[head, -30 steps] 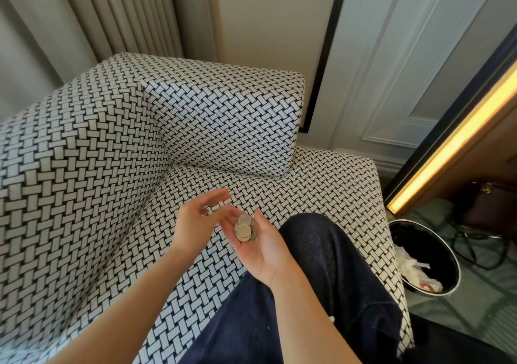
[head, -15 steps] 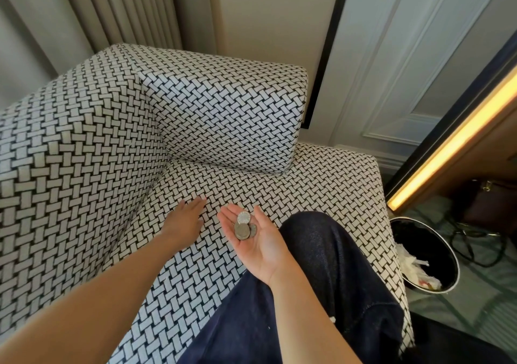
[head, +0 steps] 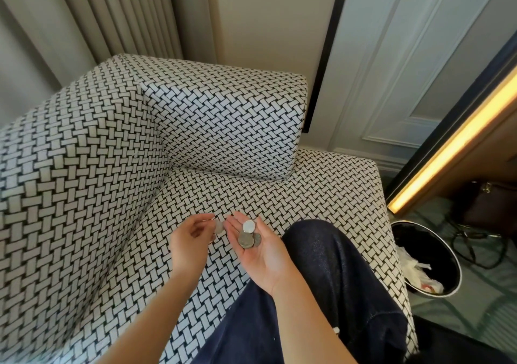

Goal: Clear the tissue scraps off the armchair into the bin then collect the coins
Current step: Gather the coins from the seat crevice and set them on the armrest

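Head view, looking down: the left hand (head: 190, 242) is at lower centre of the frame, its fingers curled, with thumb and forefinger pinching one coin (head: 218, 227) just beside the fingertips of the right hand (head: 260, 257). The right hand lies palm up to its right, fingers relaxed and nearly straight, gripping nothing. Several coins (head: 247, 237) rest loose on the palm near the base of the fingers: a pale one nearest the fingertips, a larger grey one below it, and another partly hidden at the right. Both hands are above the seat of the armchair (head: 84, 195), whose black-and-white woven cover fills the left and centre of the frame. A leg (head: 335, 279) in dark blue cloth lies across the seat at lower right, under the right wrist. The bin (head: 430, 246), black with a bright rim, stands on the floor at the right edge, just beside the armchair. White crumpled tissue (head: 416, 271) lies inside it against the left wall. A curtain (head: 112, 13) hangs at upper left, and a glowing light strip (head: 453, 145) runs diagonally at right. Above the bin are a dark bag (head: 486, 204) and a cable (head: 475, 246).
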### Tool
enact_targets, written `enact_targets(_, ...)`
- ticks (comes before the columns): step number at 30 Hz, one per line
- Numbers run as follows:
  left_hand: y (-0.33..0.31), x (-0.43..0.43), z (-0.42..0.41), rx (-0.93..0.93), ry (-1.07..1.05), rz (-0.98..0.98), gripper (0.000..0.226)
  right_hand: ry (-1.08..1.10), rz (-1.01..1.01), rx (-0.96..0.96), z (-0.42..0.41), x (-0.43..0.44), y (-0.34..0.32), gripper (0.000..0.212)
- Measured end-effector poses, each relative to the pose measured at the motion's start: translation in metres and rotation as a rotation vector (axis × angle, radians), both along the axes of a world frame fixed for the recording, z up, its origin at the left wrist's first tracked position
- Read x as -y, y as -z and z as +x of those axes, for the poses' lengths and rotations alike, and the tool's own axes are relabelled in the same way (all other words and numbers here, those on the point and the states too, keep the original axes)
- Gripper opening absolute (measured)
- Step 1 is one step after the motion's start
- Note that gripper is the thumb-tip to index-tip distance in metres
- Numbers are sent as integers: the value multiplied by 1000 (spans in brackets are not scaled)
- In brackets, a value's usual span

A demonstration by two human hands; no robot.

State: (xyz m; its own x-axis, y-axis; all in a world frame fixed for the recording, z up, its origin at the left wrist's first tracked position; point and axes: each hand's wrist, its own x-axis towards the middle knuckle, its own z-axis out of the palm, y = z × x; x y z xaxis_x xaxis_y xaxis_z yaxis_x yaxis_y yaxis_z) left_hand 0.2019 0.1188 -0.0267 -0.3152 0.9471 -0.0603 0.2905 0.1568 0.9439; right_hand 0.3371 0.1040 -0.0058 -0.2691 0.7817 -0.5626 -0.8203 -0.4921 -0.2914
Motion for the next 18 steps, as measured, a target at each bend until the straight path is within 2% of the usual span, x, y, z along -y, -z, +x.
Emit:
enact_targets(1,-13,4,4,23,6,36,12,10,-10,7,0,0,-2,41)
enact_targets(7,-60,9,17,-100,191,167,15,75,-79,-32,1,4,-20,36)
enact_targets(12,-70,1,31,-239,519,209,12,159,-95,-30,6,7,-37,34)
enact_targets(14,-72,-6,34,-293,636,289,15,215,-99,-59,12,5,-44,36)
enact_targets(18,-94,-31,37,-252,732,366,21,363,-77,-134,35,-4,-67,38)
